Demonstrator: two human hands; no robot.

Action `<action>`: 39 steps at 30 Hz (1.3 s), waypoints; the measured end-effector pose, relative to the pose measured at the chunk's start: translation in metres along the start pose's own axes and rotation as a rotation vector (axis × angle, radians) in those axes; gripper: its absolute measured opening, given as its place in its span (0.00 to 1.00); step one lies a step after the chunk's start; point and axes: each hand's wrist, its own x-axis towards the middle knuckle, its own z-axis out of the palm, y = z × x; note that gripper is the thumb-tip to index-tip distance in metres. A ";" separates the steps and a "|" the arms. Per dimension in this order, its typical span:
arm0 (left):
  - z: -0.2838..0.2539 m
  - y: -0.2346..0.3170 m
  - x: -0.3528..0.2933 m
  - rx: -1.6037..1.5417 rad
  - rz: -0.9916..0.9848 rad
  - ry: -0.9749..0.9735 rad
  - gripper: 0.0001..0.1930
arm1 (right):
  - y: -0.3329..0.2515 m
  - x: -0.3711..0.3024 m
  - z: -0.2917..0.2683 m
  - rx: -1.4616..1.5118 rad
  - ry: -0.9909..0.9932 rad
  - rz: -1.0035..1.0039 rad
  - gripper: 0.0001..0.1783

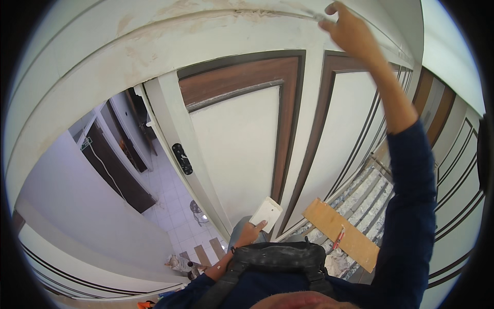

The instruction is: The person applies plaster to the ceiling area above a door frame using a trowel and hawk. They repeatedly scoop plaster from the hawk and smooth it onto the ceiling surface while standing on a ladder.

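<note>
In the head view, the right hand is reaching overhead to the groove that is running across the white beam above the door. Its thumb and forefinger are standing slightly apart near the groove; the area at their tips is blurring, and whether they are gripping a slim tool cannot be told. The left hand is holding a flat white board low in front of the body, the thumb pressing on its face and the other fingers passing out of sight; the board is tilting and appearing against the lower part of the door. Pinkish-tan smears are marking the beam about the groove, so the step in hand is, by judgement, working the surface along this line. The next move is probably calling for a steady right wrist, even pressure following the groove, and the board at a stable angle within reach. To the right, a tan plank is lying across a spattered slatted platform, and a slim red object is resting on the plank, well apart from both hands.
</note>
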 end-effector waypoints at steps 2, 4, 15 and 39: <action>0.003 -0.007 0.001 -0.031 0.045 0.021 0.21 | -0.017 -0.043 0.033 0.066 -0.050 0.108 0.27; 0.009 -0.004 0.005 -0.091 0.084 0.026 0.23 | -0.025 -0.072 0.074 0.163 0.159 0.020 0.22; -0.009 -0.014 -0.001 0.166 -0.019 -0.024 0.21 | -0.084 -0.079 0.137 0.182 0.107 0.120 0.20; -0.008 -0.003 0.001 0.000 0.048 0.096 0.22 | -0.044 -0.087 0.082 0.388 0.118 0.163 0.20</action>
